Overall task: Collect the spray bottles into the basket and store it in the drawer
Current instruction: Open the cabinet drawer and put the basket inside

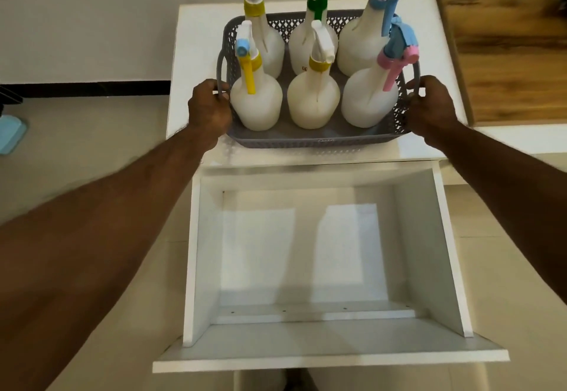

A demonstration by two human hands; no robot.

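A grey lattice basket [316, 139] stands on the white cabinet top [196, 53], near its front edge. Several white spray bottles stand upright inside it in two rows, among them one with a yellow trigger [256, 99], one with a yellow collar [313, 96] and one with a pink and blue head [369, 96]. My left hand [208, 110] grips the basket's left handle. My right hand [431, 107] grips the right handle. Below the cabinet top, the white drawer [306, 332] is pulled fully out, with nothing inside it.
A wooden board [509, 53] lies on the surface to the right of the cabinet. A light blue object [10, 133] sits on the tiled floor at far left. The drawer's front panel [331, 360] juts out toward me.
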